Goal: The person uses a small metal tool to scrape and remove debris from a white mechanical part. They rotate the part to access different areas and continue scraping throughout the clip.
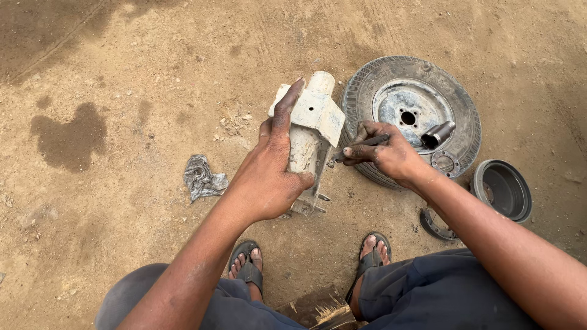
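Tyre (465, 104) flat on dirt, socket (438, 134) on rim. Brake drum (502, 189) beside it. Crumpled rag (202, 177) well apart, left.

Right hand (384, 154) hides most of thin tool (361, 143); wooden block (318, 308) cut by bottom edge.

Stained dirt ground (122, 79), small wheel (411, 110), crumpled rag (203, 177), dark drum (502, 188), curved brake shoe (433, 226)
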